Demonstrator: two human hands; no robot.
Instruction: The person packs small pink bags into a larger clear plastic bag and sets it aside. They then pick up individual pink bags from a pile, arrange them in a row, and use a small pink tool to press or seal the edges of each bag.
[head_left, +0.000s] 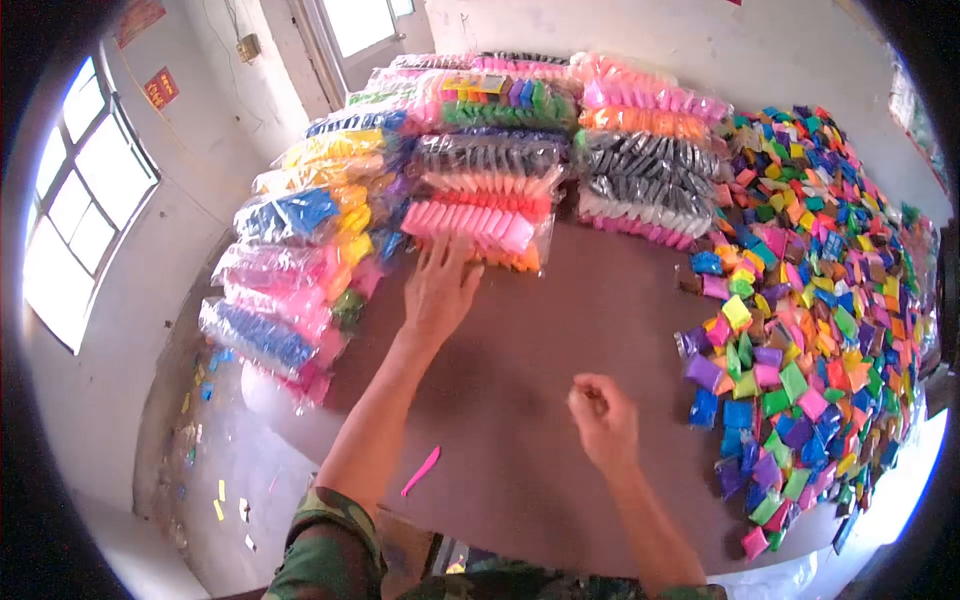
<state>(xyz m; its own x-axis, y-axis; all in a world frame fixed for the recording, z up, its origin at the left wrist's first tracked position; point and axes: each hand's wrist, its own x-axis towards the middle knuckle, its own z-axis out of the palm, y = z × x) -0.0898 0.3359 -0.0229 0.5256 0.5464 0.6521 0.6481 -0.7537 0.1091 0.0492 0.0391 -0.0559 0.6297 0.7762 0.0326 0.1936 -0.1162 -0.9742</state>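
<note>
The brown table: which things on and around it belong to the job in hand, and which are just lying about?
Seemingly part of the job:
pink pack, with the left hand at it
bagged stacks around it
probably the loose packets heaped at right

Apparently just lying about:
thin pink piece on the table
yellow scraps on the floor

left hand (440,290) at pink bag (468,224) | right hand (606,418) curled over table (520,370)

A red sign (161,88) hangs beside a paned window (92,222).
</note>
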